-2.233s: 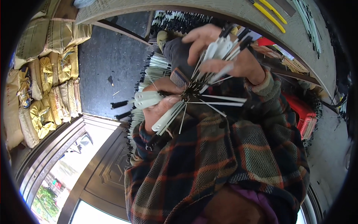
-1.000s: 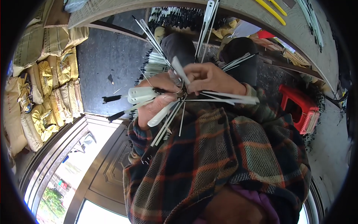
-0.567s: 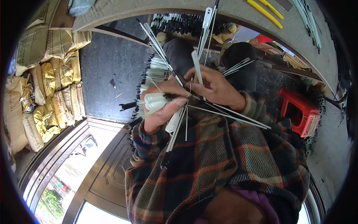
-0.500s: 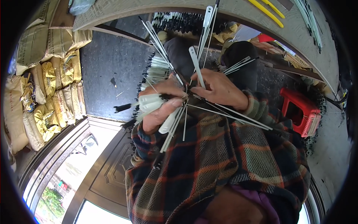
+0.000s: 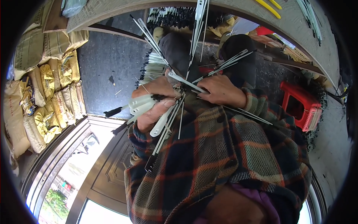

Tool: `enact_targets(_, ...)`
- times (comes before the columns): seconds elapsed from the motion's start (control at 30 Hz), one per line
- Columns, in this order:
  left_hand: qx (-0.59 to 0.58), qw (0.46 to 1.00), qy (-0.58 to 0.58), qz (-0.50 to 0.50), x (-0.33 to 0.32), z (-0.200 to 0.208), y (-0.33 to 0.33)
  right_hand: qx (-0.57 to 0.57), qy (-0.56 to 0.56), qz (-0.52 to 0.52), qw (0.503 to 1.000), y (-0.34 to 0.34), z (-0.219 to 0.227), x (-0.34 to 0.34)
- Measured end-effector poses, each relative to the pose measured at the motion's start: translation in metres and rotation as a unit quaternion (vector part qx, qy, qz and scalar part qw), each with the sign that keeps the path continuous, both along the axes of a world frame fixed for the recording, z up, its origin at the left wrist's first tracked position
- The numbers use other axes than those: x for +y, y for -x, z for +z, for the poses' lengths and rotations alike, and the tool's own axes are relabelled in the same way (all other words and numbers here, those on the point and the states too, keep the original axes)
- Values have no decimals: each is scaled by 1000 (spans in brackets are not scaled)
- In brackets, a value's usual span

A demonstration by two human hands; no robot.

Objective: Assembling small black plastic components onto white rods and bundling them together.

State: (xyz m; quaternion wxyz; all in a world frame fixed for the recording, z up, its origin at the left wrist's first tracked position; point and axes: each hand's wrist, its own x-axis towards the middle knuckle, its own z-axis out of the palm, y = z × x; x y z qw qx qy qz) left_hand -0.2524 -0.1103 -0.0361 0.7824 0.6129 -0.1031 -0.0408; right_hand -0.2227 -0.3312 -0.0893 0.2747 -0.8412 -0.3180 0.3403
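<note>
Thin pale rods with black ends, like umbrella ribs (image 5: 196, 35), radiate in several bunches from a small joint above my lap. My left hand (image 5: 152, 87) is closed near that joint. It grips a fanned bundle of white flat strips with holes (image 5: 141, 104), whose black ends stick out to the left. My right hand (image 5: 222, 90), also closed, pinches the near end of a single white flat strip (image 5: 185, 80) lying slantwise across the middle. The joint itself is mostly hidden between my fingers. More ribs (image 5: 164, 135) point down across the plaid jacket.
A curved-looking worktop (image 5: 123, 8) runs along the far side, with yellow handles (image 5: 269, 9) and loose rods (image 5: 310, 18) on it. A red plastic stool (image 5: 313, 108) stands at right. Wrapped packages (image 5: 46, 97) are stacked at left. Rod piles (image 5: 154, 63) lie on the floor.
The white strip in my right hand has swung from nearly upright to a flatter slant toward the left. My right hand has turned over it. My left hand keeps its bundle.
</note>
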Motion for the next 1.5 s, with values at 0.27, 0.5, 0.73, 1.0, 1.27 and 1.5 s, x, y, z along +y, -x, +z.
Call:
enact_targets(0.27,17,998,55,21,-7,4,0,151,-354,-248,889,2,9,0)
enact_targets(0.5,84,996,-6,13,-12,19,-8,161,-551,-161,803,-10,18,28)
enact_targets(0.73,72,997,19,-12,-5,16,-12,157,-552,-193,796,-10,19,29)
enact_targets(1.0,127,992,19,-7,1,18,-15,161,-533,-176,812,-14,16,30)
enact_targets(1.27,123,992,21,-29,2,18,-16,135,-553,-178,803,-15,17,31)
enact_targets(1.5,213,961,-67,165,-33,35,-4,87,-526,-222,816,-9,25,36)
